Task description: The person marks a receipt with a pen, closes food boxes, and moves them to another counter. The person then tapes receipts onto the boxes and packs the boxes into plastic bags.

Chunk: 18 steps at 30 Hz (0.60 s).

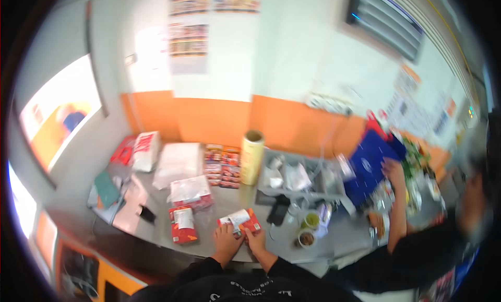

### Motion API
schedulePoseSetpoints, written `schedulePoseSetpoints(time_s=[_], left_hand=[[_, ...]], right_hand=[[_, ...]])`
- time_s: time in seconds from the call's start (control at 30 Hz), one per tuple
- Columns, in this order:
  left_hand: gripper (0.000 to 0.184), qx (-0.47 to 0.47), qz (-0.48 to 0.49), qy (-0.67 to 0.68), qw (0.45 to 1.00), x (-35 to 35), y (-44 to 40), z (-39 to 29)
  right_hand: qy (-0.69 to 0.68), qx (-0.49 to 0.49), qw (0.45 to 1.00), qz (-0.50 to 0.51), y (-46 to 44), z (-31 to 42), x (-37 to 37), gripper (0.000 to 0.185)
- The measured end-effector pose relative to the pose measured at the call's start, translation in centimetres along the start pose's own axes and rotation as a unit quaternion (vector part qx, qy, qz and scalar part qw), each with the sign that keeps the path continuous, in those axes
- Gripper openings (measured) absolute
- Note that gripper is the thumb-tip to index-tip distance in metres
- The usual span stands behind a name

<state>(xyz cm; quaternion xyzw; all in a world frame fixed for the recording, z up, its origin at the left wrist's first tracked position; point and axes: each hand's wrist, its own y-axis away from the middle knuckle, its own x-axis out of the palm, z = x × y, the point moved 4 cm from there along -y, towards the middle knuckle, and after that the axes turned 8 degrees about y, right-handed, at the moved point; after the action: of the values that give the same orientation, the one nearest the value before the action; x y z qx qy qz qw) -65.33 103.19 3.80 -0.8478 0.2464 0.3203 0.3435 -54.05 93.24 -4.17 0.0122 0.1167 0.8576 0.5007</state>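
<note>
A small red box (253, 222) with a white paper slip (236, 218) on top is at the front edge of the steel counter, right before me. My left hand (227, 243) has its fingers over the near left part of the box. My right hand (254, 241) grips its near side, thumb towards the paper. Whether the box is lifted or rests on the counter, I cannot tell. Left of my hands lies a second red box (183, 235), also with a white slip. Behind that is a red-and-white package (192, 193) in clear plastic.
A tall yellow roll (252, 158) stands behind the box, beside printed leaflets (223, 166). Rightward are a grey divided bin (302, 184), a black phone (278, 210) and cups (307, 239). A person's arm (397, 208) at right reaches to a blue bag (365, 166).
</note>
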Motion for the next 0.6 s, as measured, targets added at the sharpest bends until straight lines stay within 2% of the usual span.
schedulePoseSetpoints(time_s=[0.03,0.07,0.13,0.27,0.37,0.47,0.53,0.57,0.6], left_hand=[[0.063,0.023,0.010,0.009,1.000,-0.2,0.4,0.1],[0.063,-0.013,-0.016,0.006,1.000,-0.7,0.7,0.6],[0.068,-0.002,0.047,-0.004,0.999,-0.5,0.5,0.5],[0.065,-0.010,0.029,0.033,0.999,-0.1,1.0,1.0],[0.061,-0.008,0.058,0.035,0.998,-0.3,0.9,1.5],[0.055,0.060,0.064,0.034,0.996,-0.1,1.2,2.3],[0.055,0.069,0.067,0.044,0.994,-0.1,1.1,2.6],[0.056,0.087,0.068,0.057,0.992,-0.4,1.1,2.8],[0.056,0.076,0.079,0.054,0.992,-0.8,1.1,3.1]], right_hand=[[-0.090,0.015,0.996,-0.017,1.3,0.4,0.1,0.035],[-0.065,0.012,0.998,0.020,2.0,0.2,0.3,0.035],[-0.060,-0.050,0.997,0.012,2.4,0.3,-0.5,0.032],[-0.041,-0.038,0.998,0.019,1.2,-1.6,-1.2,0.032],[-0.006,-0.047,0.999,0.008,1.4,-1.4,-0.9,0.030],[0.024,-0.028,0.999,-0.027,1.1,-3.0,-0.9,0.031],[0.112,-0.015,0.993,-0.035,0.3,-3.3,-1.1,0.030],[0.111,-0.004,0.993,-0.029,-1.1,-5.3,-1.3,0.030],[0.196,-0.069,0.978,-0.026,-2.9,-7.8,-1.9,0.029]])
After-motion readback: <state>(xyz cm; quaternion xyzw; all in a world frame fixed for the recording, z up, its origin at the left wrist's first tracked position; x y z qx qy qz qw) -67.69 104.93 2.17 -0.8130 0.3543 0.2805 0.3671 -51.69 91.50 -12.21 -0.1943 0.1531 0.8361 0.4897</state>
